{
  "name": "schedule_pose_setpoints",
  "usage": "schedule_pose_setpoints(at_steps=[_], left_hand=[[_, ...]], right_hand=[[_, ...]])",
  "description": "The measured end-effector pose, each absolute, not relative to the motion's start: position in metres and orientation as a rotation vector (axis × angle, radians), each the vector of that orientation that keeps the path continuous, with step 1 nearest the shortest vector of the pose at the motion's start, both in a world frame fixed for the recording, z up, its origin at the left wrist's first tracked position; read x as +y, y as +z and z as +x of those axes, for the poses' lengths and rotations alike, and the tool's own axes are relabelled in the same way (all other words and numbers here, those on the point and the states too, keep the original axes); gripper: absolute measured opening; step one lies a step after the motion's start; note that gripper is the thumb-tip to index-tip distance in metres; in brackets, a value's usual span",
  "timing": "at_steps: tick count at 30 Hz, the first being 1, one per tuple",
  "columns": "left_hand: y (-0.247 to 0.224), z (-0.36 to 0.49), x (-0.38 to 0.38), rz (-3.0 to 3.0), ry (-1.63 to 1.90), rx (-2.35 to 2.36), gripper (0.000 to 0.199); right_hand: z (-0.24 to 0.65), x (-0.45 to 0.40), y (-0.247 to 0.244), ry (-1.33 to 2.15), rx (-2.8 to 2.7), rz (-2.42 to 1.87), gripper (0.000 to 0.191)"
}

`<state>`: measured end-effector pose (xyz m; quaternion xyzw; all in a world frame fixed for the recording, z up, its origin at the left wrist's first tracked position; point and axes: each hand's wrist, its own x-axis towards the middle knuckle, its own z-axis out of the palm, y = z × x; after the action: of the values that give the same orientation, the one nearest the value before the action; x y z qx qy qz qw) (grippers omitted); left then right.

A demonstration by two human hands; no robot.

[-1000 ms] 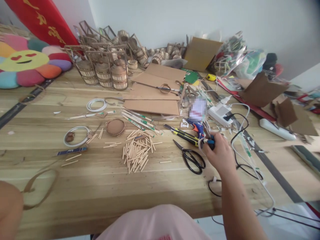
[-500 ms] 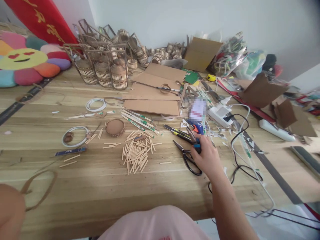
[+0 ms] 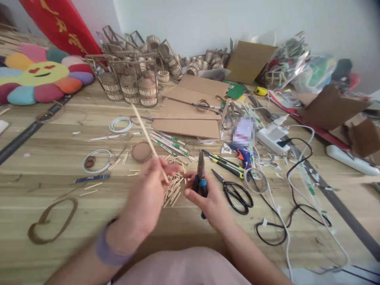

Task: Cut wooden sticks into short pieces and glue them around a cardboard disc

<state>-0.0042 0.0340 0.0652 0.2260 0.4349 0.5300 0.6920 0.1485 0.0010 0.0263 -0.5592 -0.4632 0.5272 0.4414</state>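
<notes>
My left hand (image 3: pixel 148 194), a little blurred, is closed on a long thin wooden stick (image 3: pixel 146 132) that slants up and to the left. Facing it, my right hand (image 3: pixel 209 198) grips a pair of pliers (image 3: pixel 201 178) with blue and black handles, jaws pointing up. Beneath and between the hands lies a pile of short wooden sticks (image 3: pixel 172 194), partly hidden by my left hand. A small round brown woven basket (image 3: pixel 141 152) sits just behind my left hand. Black-handled scissors (image 3: pixel 237 196) and yellow-black utility knives (image 3: pixel 227 164) rest to the right of the pliers.
Flattened cardboard (image 3: pixel 187 107) lies mid-table, with small lidded baskets in frames (image 3: pixel 129 89) behind. A blue glue gun (image 3: pixel 243 152), a roll of clear tape (image 3: pixel 255 180), a white power strip (image 3: pixel 273 138) and loose cables (image 3: pixel 292 213) occupy the right. White coils (image 3: pixel 121 124) lie left.
My right hand has lifted the pliers from beside the scissors and brought them left to the middle. My left hand has come into view holding the long stick. The view has shifted slightly.
</notes>
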Motion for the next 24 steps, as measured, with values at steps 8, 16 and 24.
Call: schedule_pose_setpoints(at_steps=[8, 16, 24], left_hand=[[0.037, 0.019, 0.019, 0.361, 1.028, 0.882, 0.028], [0.025, 0.016, 0.018, 0.375, 0.994, 0.847, 0.035], [0.024, 0.01, 0.023, 0.529, 0.954, 0.893, 0.042]], right_hand=[[0.137, 0.001, 0.012, 1.112, -1.245, -1.447, 0.041], [0.139, 0.004, 0.005, 1.063, -1.226, -1.456, 0.042], [0.147, 0.003, 0.011, 1.863, -0.699, -1.076, 0.039]])
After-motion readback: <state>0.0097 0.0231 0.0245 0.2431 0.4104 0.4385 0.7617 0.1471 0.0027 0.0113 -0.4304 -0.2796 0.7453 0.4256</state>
